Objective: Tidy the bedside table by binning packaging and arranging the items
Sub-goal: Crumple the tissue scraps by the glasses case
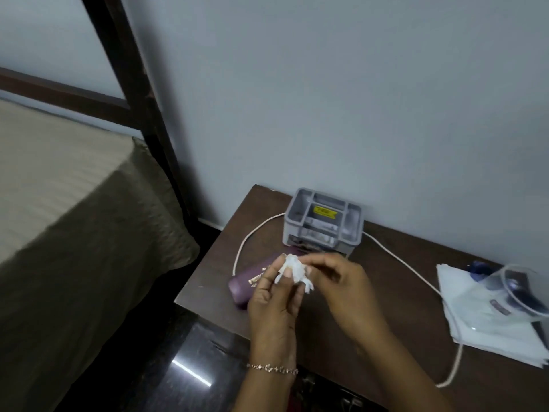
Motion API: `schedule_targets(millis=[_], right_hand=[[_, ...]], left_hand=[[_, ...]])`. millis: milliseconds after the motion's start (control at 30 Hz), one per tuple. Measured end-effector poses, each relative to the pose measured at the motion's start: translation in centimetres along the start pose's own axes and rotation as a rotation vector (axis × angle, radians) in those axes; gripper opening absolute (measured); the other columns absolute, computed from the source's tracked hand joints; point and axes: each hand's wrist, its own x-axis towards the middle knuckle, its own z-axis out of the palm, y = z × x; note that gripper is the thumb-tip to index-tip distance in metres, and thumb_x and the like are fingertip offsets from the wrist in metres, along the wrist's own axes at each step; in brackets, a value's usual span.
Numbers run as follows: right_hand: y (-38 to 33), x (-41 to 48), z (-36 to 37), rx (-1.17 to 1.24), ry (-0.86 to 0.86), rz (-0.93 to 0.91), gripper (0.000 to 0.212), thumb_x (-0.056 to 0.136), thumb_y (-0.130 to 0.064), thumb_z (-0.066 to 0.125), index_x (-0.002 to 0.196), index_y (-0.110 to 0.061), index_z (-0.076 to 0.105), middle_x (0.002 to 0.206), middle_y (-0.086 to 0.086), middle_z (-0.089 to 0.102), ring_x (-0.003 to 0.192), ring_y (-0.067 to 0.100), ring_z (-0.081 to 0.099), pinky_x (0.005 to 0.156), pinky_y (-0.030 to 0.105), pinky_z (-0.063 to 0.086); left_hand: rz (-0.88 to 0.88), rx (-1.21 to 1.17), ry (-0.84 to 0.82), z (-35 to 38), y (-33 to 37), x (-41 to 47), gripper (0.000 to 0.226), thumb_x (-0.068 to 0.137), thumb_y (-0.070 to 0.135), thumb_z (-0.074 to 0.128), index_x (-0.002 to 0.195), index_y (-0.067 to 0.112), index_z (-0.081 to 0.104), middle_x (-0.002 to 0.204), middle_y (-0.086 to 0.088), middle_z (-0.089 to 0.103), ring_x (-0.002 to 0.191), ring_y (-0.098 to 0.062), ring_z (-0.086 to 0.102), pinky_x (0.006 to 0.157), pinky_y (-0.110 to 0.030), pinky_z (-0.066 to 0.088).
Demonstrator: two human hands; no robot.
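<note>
Over the front of the dark brown bedside table (341,346), both hands pinch a crumpled white wrapper (294,272). My left hand (273,304), with a thin bracelet at the wrist, grips the wrapper from below. My right hand (341,286) holds its right side with the fingertips. A purple case (252,282) with gold lettering lies on the table's left front, partly hidden behind my left hand. A grey plastic organiser (323,223) with a yellow label stands at the back against the wall.
A white cable (395,254) loops across the table behind the organiser and off the front right. White papers and clear plastic packaging (490,301) with a dark blue item lie at the right edge. A bed (74,209) with a dark frame is on the left.
</note>
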Motion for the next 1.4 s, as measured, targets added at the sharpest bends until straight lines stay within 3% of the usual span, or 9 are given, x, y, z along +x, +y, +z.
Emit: schedule_targets(millis=[167, 333, 533, 700, 967, 1133, 1167, 1300, 1400], right_hand=[[1.5, -5.5, -5.2, 0.034, 0.204, -0.016, 0.031, 0.085, -0.002, 0.062, 0.09, -0.03, 0.074, 0.093, -0.011, 0.073, 0.089, -0.001, 0.067, 0.076, 0.01, 0.048], [3.2, -11.4, -10.0, 0.111, 0.305, 0.024, 0.024, 0.079, -0.016, 0.07, 0.097, -0.031, 0.075, 0.103, -0.016, 0.071, 0.095, -0.003, 0.066, 0.079, 0.01, 0.048], [7.0, -17.9, -16.8, 0.04, 0.518, 0.158, 0.045, 0.068, 0.006, 0.077, 0.073, -0.039, 0.076, 0.088, -0.011, 0.072, 0.078, 0.001, 0.067, 0.07, 0.012, 0.05], [10.8, -21.6, -20.9, 0.113, 0.695, 0.316, 0.033, 0.073, 0.001, 0.075, 0.072, -0.032, 0.075, 0.078, -0.005, 0.073, 0.07, -0.002, 0.066, 0.062, 0.008, 0.048], [16.9, -24.1, -26.4, 0.073, 0.882, 0.451, 0.02, 0.085, -0.016, 0.067, 0.101, -0.028, 0.067, 0.101, -0.011, 0.068, 0.093, 0.001, 0.062, 0.074, 0.016, 0.046], [20.2, -23.0, -30.8, -0.031, 1.05, 0.409, 0.024, 0.084, -0.011, 0.067, 0.107, -0.018, 0.067, 0.099, -0.012, 0.065, 0.092, 0.003, 0.062, 0.072, 0.004, 0.044], [21.0, -22.7, -31.7, -0.043, 1.051, 0.421, 0.028, 0.084, -0.011, 0.068, 0.112, -0.014, 0.066, 0.103, -0.009, 0.065, 0.095, 0.004, 0.061, 0.078, 0.006, 0.045], [24.5, -22.1, -33.7, -0.077, 1.009, 0.561, 0.041, 0.085, -0.006, 0.066, 0.125, -0.001, 0.058, 0.128, 0.013, 0.059, 0.119, 0.026, 0.054, 0.103, 0.04, 0.043], [26.3, -22.4, -34.0, -0.118, 1.019, 0.599, 0.033, 0.086, -0.003, 0.064, 0.118, 0.003, 0.061, 0.122, 0.019, 0.062, 0.113, 0.03, 0.058, 0.099, 0.04, 0.046]], left_hand=[[-0.102, 0.227, -0.303, 1.5, -3.1, -3.1, 0.029, 0.071, 0.015, 0.066, 0.1, 0.011, 0.071, 0.098, -0.006, 0.075, 0.084, -0.012, 0.07, 0.069, -0.019, 0.057], [-0.231, 0.422, -0.412, 3.2, -7.1, -6.9, 0.036, 0.06, 0.024, 0.073, 0.095, 0.015, 0.076, 0.097, -0.013, 0.075, 0.085, -0.02, 0.07, 0.07, -0.024, 0.058], [-0.449, 0.6, -0.587, 5.7, -14.5, -12.2, 0.02, 0.081, 0.003, 0.062, 0.08, 0.014, 0.079, 0.082, -0.011, 0.076, 0.07, -0.013, 0.071, 0.058, -0.018, 0.055], [-0.51, 0.75, -0.695, 7.8, -20.3, -15.5, 0.019, 0.087, 0.006, 0.058, 0.094, 0.009, 0.075, 0.087, -0.016, 0.075, 0.078, -0.018, 0.071, 0.064, -0.02, 0.055], [-0.5, 0.92, -0.788, 10.9, -29.4, -17.8, 0.022, 0.091, 0.002, 0.052, 0.103, 0.003, 0.071, 0.095, -0.015, 0.074, 0.087, -0.021, 0.071, 0.073, -0.022, 0.055], [-0.432, 1.128, -0.873, 14.0, -35.5, -16.7, 0.035, 0.094, 0.001, 0.046, 0.127, 0.004, 0.055, 0.12, -0.018, 0.063, 0.106, -0.027, 0.061, 0.091, -0.034, 0.047], [-0.406, 1.183, -0.869, 14.4, -36.4, -16.2, 0.041, 0.093, -0.001, 0.044, 0.133, 0.008, 0.048, 0.123, -0.015, 0.06, 0.107, -0.026, 0.059, 0.094, -0.035, 0.046], [-0.414, 1.367, -0.771, 13.8, -38.0, -13.8, 0.055, 0.094, -0.002, 0.04, 0.145, 0.008, 0.025, 0.149, -0.014, 0.035, 0.132, -0.027, 0.04, 0.108, -0.042, 0.038], [-0.402, 1.357, -0.802, 13.0, -37.9, -13.7, 0.049, 0.094, 0.0, 0.042, 0.142, 0.006, 0.032, 0.143, -0.011, 0.041, 0.117, -0.012, 0.044, 0.099, -0.029, 0.039]])
